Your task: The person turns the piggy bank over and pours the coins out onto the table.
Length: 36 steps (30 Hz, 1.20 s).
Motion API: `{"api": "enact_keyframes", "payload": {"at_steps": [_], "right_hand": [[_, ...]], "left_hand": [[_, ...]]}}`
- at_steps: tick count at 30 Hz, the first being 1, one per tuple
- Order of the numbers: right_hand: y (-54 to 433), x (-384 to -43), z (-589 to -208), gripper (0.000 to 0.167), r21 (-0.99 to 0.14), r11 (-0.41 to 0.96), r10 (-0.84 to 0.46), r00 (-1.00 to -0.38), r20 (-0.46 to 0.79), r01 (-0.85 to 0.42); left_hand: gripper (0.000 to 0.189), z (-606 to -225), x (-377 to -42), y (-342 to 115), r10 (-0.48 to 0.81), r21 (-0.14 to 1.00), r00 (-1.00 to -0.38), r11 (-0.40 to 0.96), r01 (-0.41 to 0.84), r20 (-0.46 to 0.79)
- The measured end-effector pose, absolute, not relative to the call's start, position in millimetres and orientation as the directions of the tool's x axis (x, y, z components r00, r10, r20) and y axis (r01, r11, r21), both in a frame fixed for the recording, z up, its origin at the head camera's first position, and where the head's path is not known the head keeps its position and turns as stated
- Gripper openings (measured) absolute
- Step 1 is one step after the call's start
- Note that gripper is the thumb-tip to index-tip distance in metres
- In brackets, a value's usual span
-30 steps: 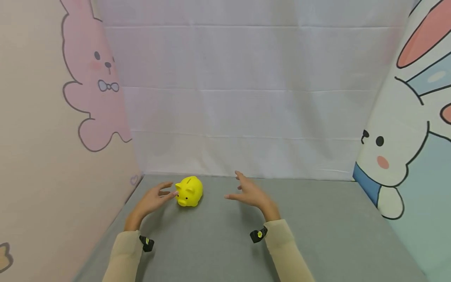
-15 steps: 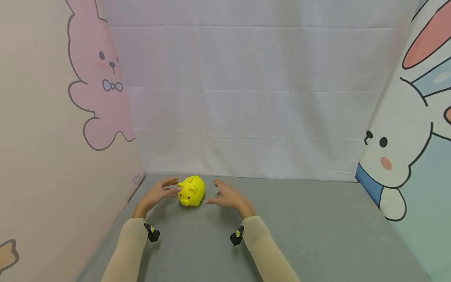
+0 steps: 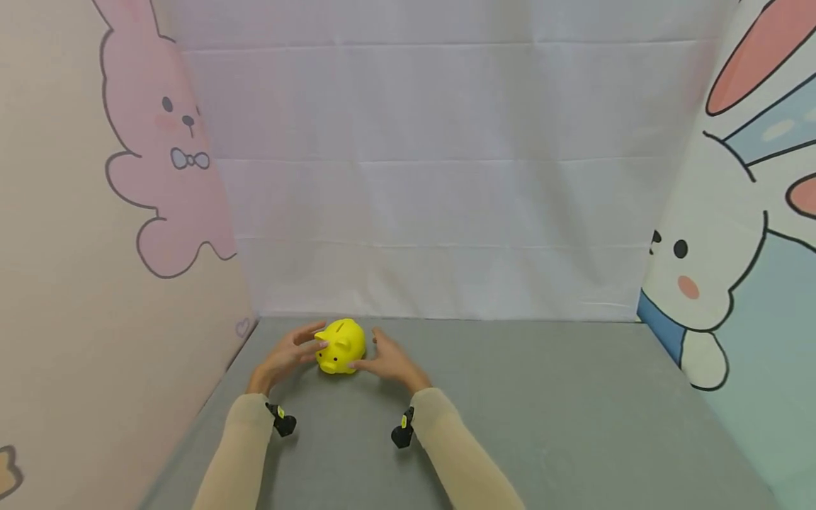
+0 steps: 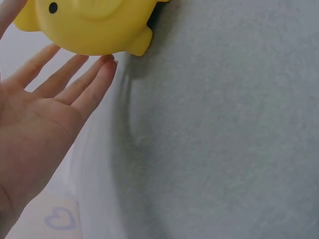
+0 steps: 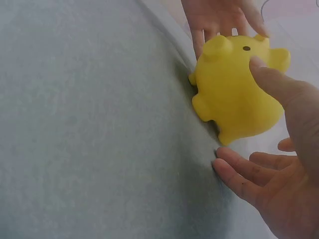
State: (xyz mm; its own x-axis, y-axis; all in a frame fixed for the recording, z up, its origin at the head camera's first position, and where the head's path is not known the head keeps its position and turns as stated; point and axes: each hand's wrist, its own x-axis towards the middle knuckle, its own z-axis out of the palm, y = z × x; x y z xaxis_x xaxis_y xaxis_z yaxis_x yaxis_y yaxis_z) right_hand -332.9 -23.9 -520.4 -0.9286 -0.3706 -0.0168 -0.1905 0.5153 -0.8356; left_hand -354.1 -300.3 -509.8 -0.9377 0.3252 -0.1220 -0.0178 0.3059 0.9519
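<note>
A yellow piggy bank (image 3: 342, 347) stands on the grey tabletop toward the back, its snout facing front-left and a coin slot on top. My left hand (image 3: 280, 360) is at its left side, thumb by the face. In the left wrist view the fairly straight fingertips of this hand (image 4: 45, 114) reach right to the piggy bank's side (image 4: 99, 35). At the right my right hand (image 3: 394, 363) lies spread around it. The right wrist view has the right thumb overlapping the piggy bank (image 5: 239, 99), while the other fingers of this hand (image 5: 284, 194) are apart from it.
Grey cloth covers the table (image 3: 548, 411). A creased white sheet (image 3: 446, 198) hangs behind it. Walls with a pink rabbit drawing (image 3: 172, 163) and a white rabbit drawing (image 3: 707, 248) flank it. A small black camera sits on each wrist (image 3: 282, 421).
My right hand has moved left from well away to right beside the piggy bank. The left hand has edged in closer on its side. The piggy bank stays in place on the table.
</note>
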Motion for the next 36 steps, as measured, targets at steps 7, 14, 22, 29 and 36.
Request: {"api": "enact_keyframes", "payload": {"at_steps": [7,14,22,29,36], "right_hand": [[-34.5,-325.0,-514.7,0.102,-0.876,0.467,-0.356,-0.933,-0.061,-0.121],[-43.3,-324.1,-517.1,0.101,-0.902,0.422,-0.358,-0.931,-0.074,-0.09],[-45.3,-324.1,-522.8,0.093,-0.932,0.357,-0.328,-0.942,-0.064,-0.061],[-44.1,-325.3,-522.3,0.091,-0.928,0.366,-0.287,-0.957,-0.043,-0.068],[-35.3,-326.5,-512.1,0.092,-0.93,0.359,-0.283,-0.959,-0.026,-0.08]], "left_hand": [[0.074,-519.8,-353.6,-298.8,0.296,0.956,-0.947,0.291,-0.038,-0.128],[0.076,-522.7,-352.8,-296.7,0.293,0.953,-0.944,0.298,-0.063,-0.154],[0.079,-525.9,-355.2,-289.8,0.264,0.947,-0.945,0.302,-0.11,-0.194],[0.078,-525.7,-355.1,-284.0,0.278,0.95,-0.947,0.305,-0.069,-0.158],[0.078,-514.0,-348.3,-274.1,0.251,0.935,-0.961,0.353,-0.02,-0.115]]}}
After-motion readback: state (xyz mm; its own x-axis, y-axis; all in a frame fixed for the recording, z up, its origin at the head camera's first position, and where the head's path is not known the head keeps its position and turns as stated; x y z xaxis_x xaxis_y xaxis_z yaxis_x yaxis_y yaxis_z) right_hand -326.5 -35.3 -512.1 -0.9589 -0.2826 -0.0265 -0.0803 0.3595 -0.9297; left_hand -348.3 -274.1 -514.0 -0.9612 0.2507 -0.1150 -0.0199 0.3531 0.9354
